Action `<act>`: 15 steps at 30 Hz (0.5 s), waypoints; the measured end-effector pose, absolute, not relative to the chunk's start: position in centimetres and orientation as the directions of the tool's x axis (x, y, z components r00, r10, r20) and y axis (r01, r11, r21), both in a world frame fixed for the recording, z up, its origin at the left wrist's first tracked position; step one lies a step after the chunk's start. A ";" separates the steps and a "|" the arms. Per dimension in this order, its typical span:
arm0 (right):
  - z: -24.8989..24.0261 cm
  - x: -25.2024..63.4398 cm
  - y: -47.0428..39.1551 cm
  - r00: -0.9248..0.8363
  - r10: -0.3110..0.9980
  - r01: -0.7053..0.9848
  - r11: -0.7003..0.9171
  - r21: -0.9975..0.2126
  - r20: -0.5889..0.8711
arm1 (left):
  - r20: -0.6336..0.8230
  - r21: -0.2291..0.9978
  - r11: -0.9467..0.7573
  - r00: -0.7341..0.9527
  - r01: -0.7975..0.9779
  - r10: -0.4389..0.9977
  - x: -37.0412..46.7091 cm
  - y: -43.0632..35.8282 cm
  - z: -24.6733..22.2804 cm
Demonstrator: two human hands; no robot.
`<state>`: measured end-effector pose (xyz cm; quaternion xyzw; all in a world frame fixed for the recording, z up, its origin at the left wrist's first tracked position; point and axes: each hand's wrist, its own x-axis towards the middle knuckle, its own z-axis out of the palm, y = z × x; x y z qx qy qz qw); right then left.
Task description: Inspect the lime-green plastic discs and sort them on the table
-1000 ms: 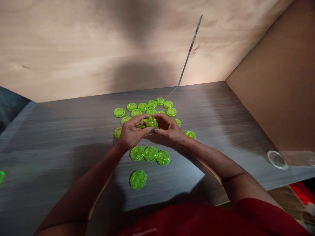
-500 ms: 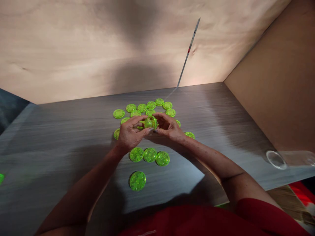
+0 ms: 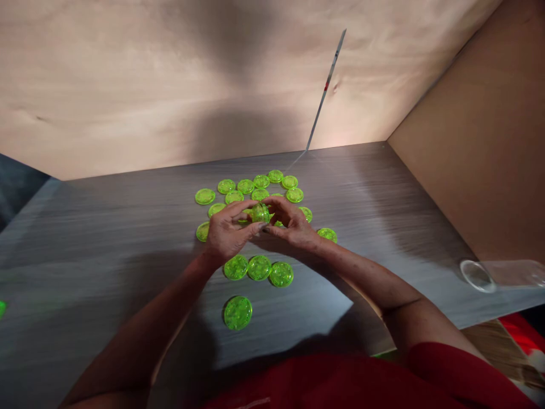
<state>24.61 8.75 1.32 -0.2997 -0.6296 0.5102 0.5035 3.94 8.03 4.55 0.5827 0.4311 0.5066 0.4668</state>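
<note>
Between my two hands, raised over the table, are translucent lime-green discs (image 3: 260, 213), held on edge and pressed face to face; how many there are I cannot tell. My left hand (image 3: 227, 230) grips them from the left with thumb and fingers. From the right, my right hand (image 3: 292, 221) closes its thumb and fingertips on the same discs. Matching green discs lie flat around and behind the hands, one of them a disc (image 3: 205, 196) at the far left of the group. Nearer me are a row with a middle disc (image 3: 259, 268) and a single disc (image 3: 237, 313).
A clear plastic cylinder (image 3: 502, 276) lies on its side at the table's right edge. Wooden panels rise behind (image 3: 128, 85) and on the right (image 3: 477, 159) of the grey table (image 3: 383, 216). A thin grey strip (image 3: 326, 91) leans on the back panel.
The discs between my hands have come closer together, with the gap between them narrowed. My right fingers have shifted slightly left. The discs on the table have stayed put.
</note>
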 end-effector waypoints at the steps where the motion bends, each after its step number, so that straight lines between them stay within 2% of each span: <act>1: 1.2 24.6 8.8 -0.315 0.889 -0.127 0.307 -0.943 0.332 | 0.191 0.980 -0.197 0.117 0.037 0.975 3.9 8.0 4.6; 15: 1.1 24.7 9.0 -0.317 0.904 -0.105 0.269 -0.958 0.288 | 0.180 0.983 -0.182 0.120 0.004 0.976 3.7 8.4 4.3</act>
